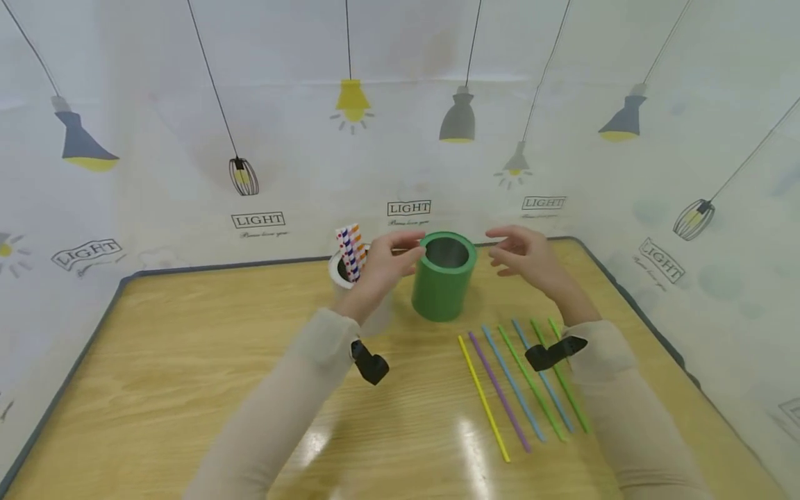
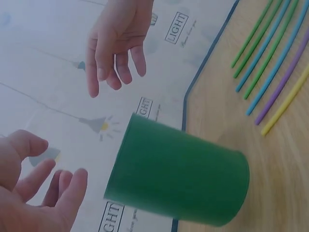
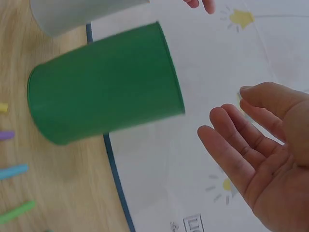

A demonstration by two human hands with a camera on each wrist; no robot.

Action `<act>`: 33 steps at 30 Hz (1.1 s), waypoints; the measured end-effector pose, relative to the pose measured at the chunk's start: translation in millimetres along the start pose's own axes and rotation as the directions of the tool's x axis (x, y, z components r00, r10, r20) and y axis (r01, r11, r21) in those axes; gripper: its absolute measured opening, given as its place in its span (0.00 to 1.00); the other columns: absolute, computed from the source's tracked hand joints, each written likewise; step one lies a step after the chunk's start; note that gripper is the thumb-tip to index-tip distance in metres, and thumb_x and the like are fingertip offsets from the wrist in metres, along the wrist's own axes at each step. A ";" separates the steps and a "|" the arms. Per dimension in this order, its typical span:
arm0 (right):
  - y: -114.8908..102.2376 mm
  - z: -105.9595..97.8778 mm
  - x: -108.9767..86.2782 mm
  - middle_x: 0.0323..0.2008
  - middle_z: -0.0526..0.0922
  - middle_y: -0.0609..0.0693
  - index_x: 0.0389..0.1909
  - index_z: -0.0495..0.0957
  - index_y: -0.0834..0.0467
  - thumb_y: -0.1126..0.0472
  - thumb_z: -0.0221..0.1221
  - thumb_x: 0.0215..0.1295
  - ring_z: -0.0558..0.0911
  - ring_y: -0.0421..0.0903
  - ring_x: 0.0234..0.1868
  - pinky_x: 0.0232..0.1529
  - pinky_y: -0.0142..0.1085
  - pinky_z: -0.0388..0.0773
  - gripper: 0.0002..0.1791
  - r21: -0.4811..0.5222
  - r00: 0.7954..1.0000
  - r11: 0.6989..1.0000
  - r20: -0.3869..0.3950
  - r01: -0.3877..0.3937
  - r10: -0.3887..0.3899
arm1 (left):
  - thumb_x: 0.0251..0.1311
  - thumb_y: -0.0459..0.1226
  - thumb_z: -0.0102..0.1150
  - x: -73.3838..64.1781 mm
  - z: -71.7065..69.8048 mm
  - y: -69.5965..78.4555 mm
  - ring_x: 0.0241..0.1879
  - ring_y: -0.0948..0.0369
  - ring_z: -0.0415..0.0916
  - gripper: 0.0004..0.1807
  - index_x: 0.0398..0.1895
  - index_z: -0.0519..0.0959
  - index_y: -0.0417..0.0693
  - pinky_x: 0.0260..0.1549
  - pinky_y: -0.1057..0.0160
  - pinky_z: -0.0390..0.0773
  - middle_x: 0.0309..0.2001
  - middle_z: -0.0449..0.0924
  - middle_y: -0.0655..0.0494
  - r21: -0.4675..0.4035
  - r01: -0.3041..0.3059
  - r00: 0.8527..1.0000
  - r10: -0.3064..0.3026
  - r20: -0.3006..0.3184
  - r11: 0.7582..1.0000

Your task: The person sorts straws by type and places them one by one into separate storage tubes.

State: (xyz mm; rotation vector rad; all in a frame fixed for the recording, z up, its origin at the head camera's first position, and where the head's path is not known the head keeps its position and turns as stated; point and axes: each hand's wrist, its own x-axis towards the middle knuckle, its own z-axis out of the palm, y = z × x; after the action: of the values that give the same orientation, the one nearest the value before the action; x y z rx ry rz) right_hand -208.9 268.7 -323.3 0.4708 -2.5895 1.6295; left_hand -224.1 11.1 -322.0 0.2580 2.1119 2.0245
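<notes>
A green cylindrical container [image 1: 441,288] stands upright on the table, its dark inside visible through the round top. My left hand [image 1: 389,262] hovers at the left of its rim, fingers loosely bent and holding nothing. On the other side, my right hand [image 1: 528,258] is held in the air with its fingers apart, also without anything in it. Both wrist views show a gap between the hands and the green container [image 2: 178,171]. Behind my left hand, a white container [image 1: 377,318] holds several patterned paper straws [image 1: 351,253]; my hand and wrist partly hide it.
Several thin coloured sticks lie side by side at the right front, among them a yellow stick [image 1: 484,399], a purple stick [image 1: 500,392] and a blue stick [image 1: 514,383]. My right wrist covers part of the row. A lamp-patterned wall covering [image 1: 300,125] surrounds the wooden table [image 1: 206,333].
</notes>
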 end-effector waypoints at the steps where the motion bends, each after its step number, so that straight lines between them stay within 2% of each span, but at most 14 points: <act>1: 2.8 -2.1 -1.8 0.33 0.79 0.50 0.55 0.70 0.66 0.61 0.56 0.63 0.81 0.45 0.33 0.33 0.41 0.82 0.21 -0.001 1.000 1.000 0.000 -0.005 0.005 | 0.60 0.33 0.56 1.0 2.8 -1.1 0.48 0.56 0.73 0.18 0.55 0.75 0.44 0.43 0.60 0.79 0.50 0.72 0.45 0.008 -0.005 1.000 0.005 -0.007 1.000; 5: 12.2 -8.9 -8.6 0.35 0.79 0.51 0.56 0.69 0.66 0.61 0.56 0.64 0.81 0.46 0.35 0.34 0.41 0.82 0.22 -0.013 0.999 0.999 -0.004 -0.042 0.042 | 0.59 0.32 0.57 4.7 12.7 -6.8 0.52 0.52 0.70 0.21 0.57 0.73 0.41 0.46 0.58 0.77 0.54 0.69 0.41 0.063 -0.044 0.998 0.047 -0.047 0.997; 8: 16.2 -11.9 -12.1 0.35 0.78 0.51 0.57 0.68 0.66 0.60 0.56 0.64 0.81 0.48 0.36 0.35 0.41 0.82 0.22 -0.012 0.997 0.997 -0.007 -0.072 0.072 | 0.58 0.33 0.58 6.9 18.7 -10.7 0.55 0.50 0.67 0.22 0.57 0.73 0.42 0.50 0.58 0.73 0.56 0.70 0.44 0.126 -0.070 0.991 0.083 -0.103 0.990; 12: 20.4 -15.0 -14.6 0.35 0.78 0.53 0.57 0.68 0.66 0.60 0.56 0.64 0.81 0.46 0.35 0.35 0.43 0.82 0.23 -0.006 0.996 0.996 -0.006 -0.090 0.090 | 0.56 0.33 0.59 9.6 25.3 -17.4 0.57 0.50 0.65 0.23 0.58 0.72 0.43 0.55 0.58 0.69 0.59 0.69 0.49 0.197 -0.087 0.975 0.124 -0.184 0.977; 16: 26.3 -18.6 -17.6 0.37 0.79 0.55 0.58 0.67 0.68 0.62 0.55 0.64 0.81 0.43 0.35 0.36 0.46 0.81 0.24 -0.007 0.994 0.994 -0.004 -0.107 0.107 | 0.55 0.35 0.60 10.4 32.5 -25.7 0.57 0.49 0.63 0.27 0.60 0.70 0.44 0.54 0.57 0.68 0.59 0.64 0.44 0.265 -0.079 0.959 0.146 -0.245 0.961; 20: 32.8 -21.5 -21.8 0.39 0.78 0.59 0.60 0.66 0.67 0.62 0.55 0.65 0.80 0.43 0.35 0.37 0.47 0.81 0.24 -0.007 0.992 0.992 -0.006 -0.128 0.128 | 0.54 0.35 0.61 8.8 40.4 -32.7 0.57 0.51 0.61 0.29 0.61 0.68 0.42 0.58 0.58 0.64 0.57 0.64 0.42 0.300 -0.087 0.947 0.172 -0.271 0.950; 25: 39.9 -22.3 -27.5 0.40 0.77 0.61 0.60 0.65 0.67 0.61 0.55 0.65 0.80 0.40 0.33 0.37 0.47 0.81 0.24 -0.002 0.988 0.988 -0.009 -0.153 0.153 | 0.54 0.32 0.60 7.3 46.8 -40.9 0.59 0.51 0.59 0.29 0.60 0.67 0.38 0.62 0.58 0.59 0.58 0.65 0.42 0.257 -0.125 0.936 0.200 -0.289 0.958; 33: 54.4 -30.3 -39.5 0.40 0.77 0.61 0.60 0.65 0.67 0.62 0.55 0.65 0.81 0.43 0.35 0.37 0.47 0.81 0.24 -0.008 0.984 0.984 -0.028 -0.178 0.178 | 0.58 0.34 0.57 9.5 52.7 -52.2 0.59 0.49 0.60 0.30 0.64 0.62 0.41 0.60 0.58 0.63 0.59 0.60 0.41 0.110 -0.084 0.954 0.112 -0.279 0.990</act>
State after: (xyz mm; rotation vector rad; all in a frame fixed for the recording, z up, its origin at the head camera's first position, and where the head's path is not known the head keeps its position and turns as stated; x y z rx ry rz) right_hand -190.1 326.3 -365.2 0.2203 -2.6873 1.6589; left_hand -218.5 62.1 -376.4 0.0907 2.4174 2.1282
